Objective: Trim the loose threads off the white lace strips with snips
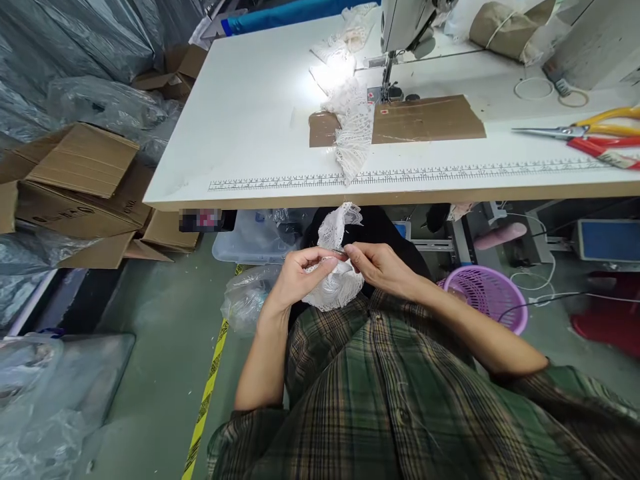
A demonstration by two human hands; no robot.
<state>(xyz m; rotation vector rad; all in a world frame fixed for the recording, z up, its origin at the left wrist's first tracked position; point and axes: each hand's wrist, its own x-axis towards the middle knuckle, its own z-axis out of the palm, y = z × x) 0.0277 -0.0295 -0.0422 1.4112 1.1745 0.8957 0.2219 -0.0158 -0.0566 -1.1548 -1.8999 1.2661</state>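
Green-brown plaid fabric shirt [350, 380] nearest us. Below the white, straight-edged counter [250, 120], our left hand [298, 273] and right hand [383, 268] pinch a ruffled white lace strip [331, 229], both grips closed on it. We'd best keep it lightly taut, pinching close together.

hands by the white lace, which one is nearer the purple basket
The right hand: its forearm passes beside the purple basket, while the left hand is farther off, nearer the clear plastic bag.
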